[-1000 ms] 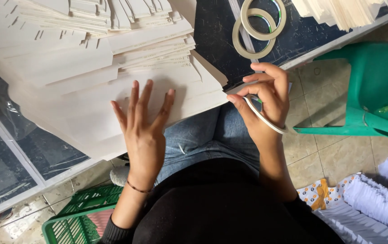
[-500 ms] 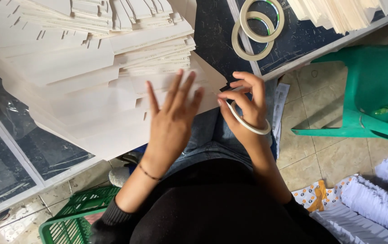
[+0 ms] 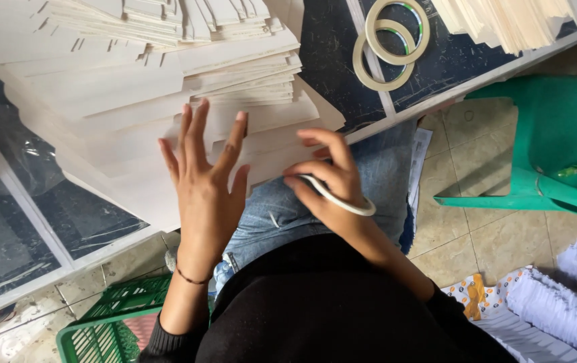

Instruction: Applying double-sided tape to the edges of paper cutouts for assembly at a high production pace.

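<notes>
At the far left, a green plastic slatted basket (image 3: 110, 316) sits on the tiled floor beneath the edge of a dark glass-topped table (image 3: 66, 215). On the table lies a wide, fanned stack of cream card sheets (image 3: 147, 101). The left hand (image 3: 204, 181) hovers over the near edge of this stack, fingers spread wide and straight, gripping nothing. Just beside it, over a denim-clad lap, the right hand (image 3: 332, 185) curls around a thin white roll of tape (image 3: 342, 200), fingertips pinching its upper rim close to the stack's lower corner. Farther right on the table rest two more flat tape rolls (image 3: 389, 44), overlapping. A green plastic chair (image 3: 557, 148) stands on the floor at the right.
</notes>
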